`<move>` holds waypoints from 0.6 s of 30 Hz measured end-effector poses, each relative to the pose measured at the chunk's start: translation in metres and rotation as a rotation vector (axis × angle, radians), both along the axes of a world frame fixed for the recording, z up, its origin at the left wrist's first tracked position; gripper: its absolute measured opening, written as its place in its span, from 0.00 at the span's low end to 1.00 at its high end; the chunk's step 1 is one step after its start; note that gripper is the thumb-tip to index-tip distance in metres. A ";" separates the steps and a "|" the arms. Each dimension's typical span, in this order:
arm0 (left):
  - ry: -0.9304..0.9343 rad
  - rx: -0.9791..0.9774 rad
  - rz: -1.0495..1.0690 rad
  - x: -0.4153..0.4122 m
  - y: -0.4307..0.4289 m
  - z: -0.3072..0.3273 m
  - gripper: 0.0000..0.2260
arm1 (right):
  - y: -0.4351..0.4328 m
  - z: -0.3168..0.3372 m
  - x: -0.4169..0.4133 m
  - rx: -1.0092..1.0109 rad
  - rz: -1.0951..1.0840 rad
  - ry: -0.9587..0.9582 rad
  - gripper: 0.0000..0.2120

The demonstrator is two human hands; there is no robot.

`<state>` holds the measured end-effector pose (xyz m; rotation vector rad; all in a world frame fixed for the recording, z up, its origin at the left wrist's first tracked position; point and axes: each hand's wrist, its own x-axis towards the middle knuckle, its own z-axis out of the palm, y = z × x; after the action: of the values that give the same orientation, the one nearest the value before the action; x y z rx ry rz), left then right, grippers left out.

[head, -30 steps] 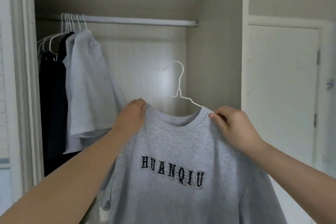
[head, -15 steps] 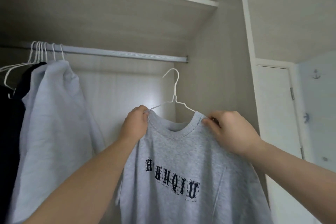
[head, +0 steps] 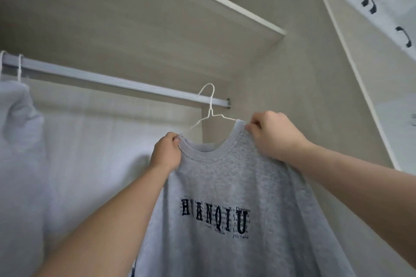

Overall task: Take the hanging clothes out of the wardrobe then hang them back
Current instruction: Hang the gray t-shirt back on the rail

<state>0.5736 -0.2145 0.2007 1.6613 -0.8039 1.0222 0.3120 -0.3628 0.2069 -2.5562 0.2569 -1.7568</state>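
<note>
A grey T-shirt [head: 225, 177] with dark lettering hangs from a white wire hanger [head: 210, 108]. My left hand [head: 166, 154] grips the left shoulder of the shirt and hanger. On the other side my right hand [head: 272, 137] pinches the right shoulder at the collar. The hanger's hook is raised level with the silver wardrobe rail [head: 112, 81], near the rail's right end; whether it sits over the rail I cannot tell.
A light grey garment [head: 20, 132] hangs at the far left on white hangers [head: 19, 67]. A shelf [head: 202, 0] runs above the rail. The wardrobe side wall [head: 292, 78] stands close on the right, with a white door [head: 387, 7] beyond.
Both hands have lifted the shirt and hanger up toward the rail's right end. The view has tilted upward, so the dark clothes at the left have dropped out of sight.
</note>
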 end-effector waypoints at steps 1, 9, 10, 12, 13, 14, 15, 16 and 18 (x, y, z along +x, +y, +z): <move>0.007 0.004 -0.009 0.008 -0.001 0.006 0.11 | 0.003 0.008 0.008 -0.009 -0.015 -0.007 0.12; 0.049 0.051 -0.200 0.068 -0.008 0.045 0.18 | 0.030 0.059 0.066 0.024 -0.110 -0.017 0.11; 0.044 0.060 -0.214 0.073 -0.011 0.046 0.18 | 0.033 0.061 0.072 0.032 -0.115 -0.016 0.11; 0.037 0.068 -0.228 0.082 -0.016 0.043 0.18 | 0.037 0.060 0.083 0.053 -0.124 -0.007 0.10; 0.031 0.070 -0.231 0.088 -0.019 0.041 0.18 | 0.037 0.059 0.088 0.058 -0.128 0.002 0.10; 0.030 0.072 -0.236 0.093 -0.023 0.037 0.18 | 0.037 0.056 0.092 0.059 -0.130 0.014 0.09; 0.034 0.072 -0.245 0.097 -0.027 0.033 0.19 | 0.037 0.053 0.096 0.056 -0.126 0.026 0.09; 0.038 0.074 -0.248 0.100 -0.030 0.030 0.20 | 0.036 0.050 0.100 0.049 -0.122 0.035 0.09; 0.036 0.076 -0.258 0.104 -0.037 0.022 0.21 | 0.034 0.045 0.104 0.039 -0.122 0.048 0.10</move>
<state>0.6772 -0.2512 0.2223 1.5856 -1.0142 0.7879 0.4161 -0.3288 0.2514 -2.6089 0.4529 -1.7113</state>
